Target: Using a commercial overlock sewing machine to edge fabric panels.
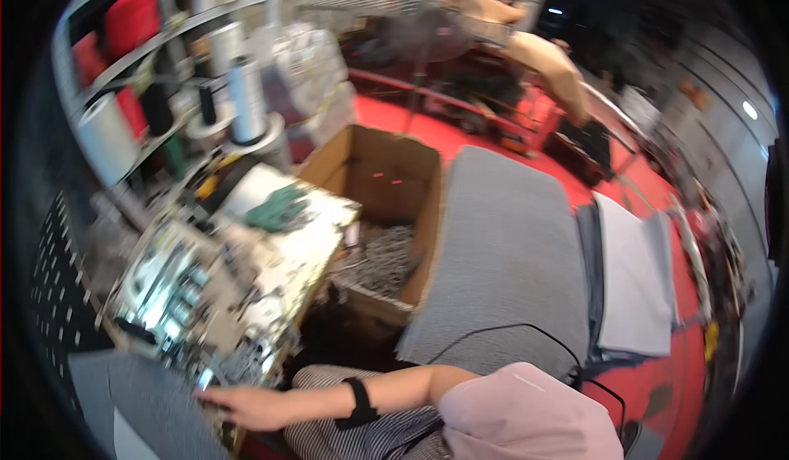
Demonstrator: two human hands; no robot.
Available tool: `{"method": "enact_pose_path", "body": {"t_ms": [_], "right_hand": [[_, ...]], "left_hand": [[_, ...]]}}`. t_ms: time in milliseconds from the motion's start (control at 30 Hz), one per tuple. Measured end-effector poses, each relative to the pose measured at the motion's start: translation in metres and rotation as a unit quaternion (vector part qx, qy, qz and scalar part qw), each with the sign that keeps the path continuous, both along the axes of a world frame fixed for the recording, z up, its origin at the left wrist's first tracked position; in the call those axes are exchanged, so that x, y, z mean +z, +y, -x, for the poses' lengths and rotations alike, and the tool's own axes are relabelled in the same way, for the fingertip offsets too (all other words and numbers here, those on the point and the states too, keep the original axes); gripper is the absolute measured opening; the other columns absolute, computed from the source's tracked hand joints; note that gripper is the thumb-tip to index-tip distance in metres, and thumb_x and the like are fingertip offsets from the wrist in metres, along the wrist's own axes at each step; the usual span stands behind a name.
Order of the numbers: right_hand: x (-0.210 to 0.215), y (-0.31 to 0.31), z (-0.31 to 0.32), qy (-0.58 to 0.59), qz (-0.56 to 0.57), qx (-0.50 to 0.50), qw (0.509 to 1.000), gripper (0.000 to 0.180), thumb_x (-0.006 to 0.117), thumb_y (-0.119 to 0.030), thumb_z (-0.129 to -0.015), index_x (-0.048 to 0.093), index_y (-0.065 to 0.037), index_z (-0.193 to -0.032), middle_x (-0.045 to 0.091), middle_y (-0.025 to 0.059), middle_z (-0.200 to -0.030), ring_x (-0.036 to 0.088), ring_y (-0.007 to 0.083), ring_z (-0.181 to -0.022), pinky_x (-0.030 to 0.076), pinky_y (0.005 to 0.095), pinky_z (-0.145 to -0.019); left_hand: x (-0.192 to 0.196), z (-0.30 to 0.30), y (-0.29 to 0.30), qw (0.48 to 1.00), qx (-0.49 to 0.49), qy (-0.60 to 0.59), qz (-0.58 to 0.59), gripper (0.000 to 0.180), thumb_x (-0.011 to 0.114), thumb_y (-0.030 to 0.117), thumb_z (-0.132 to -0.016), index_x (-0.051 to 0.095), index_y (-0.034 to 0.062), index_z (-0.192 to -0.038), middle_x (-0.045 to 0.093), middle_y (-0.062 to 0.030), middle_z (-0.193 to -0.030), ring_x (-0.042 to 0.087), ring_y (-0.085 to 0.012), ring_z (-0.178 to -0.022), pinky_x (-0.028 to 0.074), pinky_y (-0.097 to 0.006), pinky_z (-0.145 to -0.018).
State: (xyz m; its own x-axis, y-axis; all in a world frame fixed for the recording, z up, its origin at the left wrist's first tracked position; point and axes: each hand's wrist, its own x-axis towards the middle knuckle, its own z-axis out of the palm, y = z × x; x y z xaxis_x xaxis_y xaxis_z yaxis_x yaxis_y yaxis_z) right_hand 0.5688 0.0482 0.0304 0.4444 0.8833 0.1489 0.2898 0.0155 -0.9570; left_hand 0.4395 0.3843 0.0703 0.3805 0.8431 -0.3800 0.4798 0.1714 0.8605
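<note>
My right hand (246, 408) reaches in from the lower right, under a pink sleeve and with a black band at the wrist. Its fingers look stretched out, slightly blurred, at the edge of a grey-blue cloth piece (152, 390). A pale strip (130, 439) shows on that cloth at the lower left. Just beyond the hand stands an industrial sewing machine (177, 300) with its lamp lit and metal parts around the needle area. My left hand is out of the picture.
A green cloth or glove (278, 208) lies on the machine table. Beside it stands a cardboard box (427, 238) with grey scraps. To the right are a grey cloth stack (509, 246) and lighter pieces (637, 275) on a red surface. Thread cones (245, 98) fill the left shelves.
</note>
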Motion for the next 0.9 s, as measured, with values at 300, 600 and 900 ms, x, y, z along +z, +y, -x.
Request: {"method": "enact_pose_path", "body": {"t_ms": [300, 600, 900], "right_hand": [[0.017, 0.030, -0.010, 0.156, 0.020, 0.008, 0.988, 0.049, 0.048, -0.026, -0.088, 0.033, -0.013, -0.133, 0.059, 0.0135, -0.089, 0.057, 0.0194, -0.076, 0.046, 0.0312, -0.072], [-0.002, 0.057, -0.016, 0.223, -0.072, -0.072, 0.969, 0.042, 0.052, -0.018, -0.088, 0.044, -0.003, -0.126, 0.060, 0.0049, -0.085, 0.053, 0.0082, -0.073, 0.047, 0.0238, -0.063], [-0.017, 0.022, -0.023, 0.028, -0.001, -0.134, 0.991, 0.030, 0.053, -0.012, -0.082, 0.059, -0.005, -0.111, 0.055, 0.0016, -0.062, 0.042, 0.0070, -0.055, 0.039, 0.0247, -0.054]], "left_hand": [[-0.009, 0.416, 0.002, 0.936, 0.277, -0.218, 0.006, 0.043, 0.058, 0.029, -0.079, 0.051, -0.0002, -0.110, 0.058, -0.0100, -0.104, 0.057, -0.0240, -0.093, 0.047, -0.036, -0.079], [0.018, 0.416, -0.229, 0.857, 0.349, -0.213, -0.314, 0.052, 0.054, 0.024, -0.080, 0.040, -0.0043, -0.122, 0.047, -0.0192, -0.122, 0.050, -0.0309, -0.108, 0.041, -0.041, -0.092], [0.045, 0.346, -0.421, 0.745, 0.572, -0.285, -0.190, 0.057, 0.041, 0.039, -0.083, 0.044, -0.0046, -0.120, 0.046, -0.0222, -0.122, 0.047, -0.0355, -0.108, 0.038, -0.048, -0.091]]}}
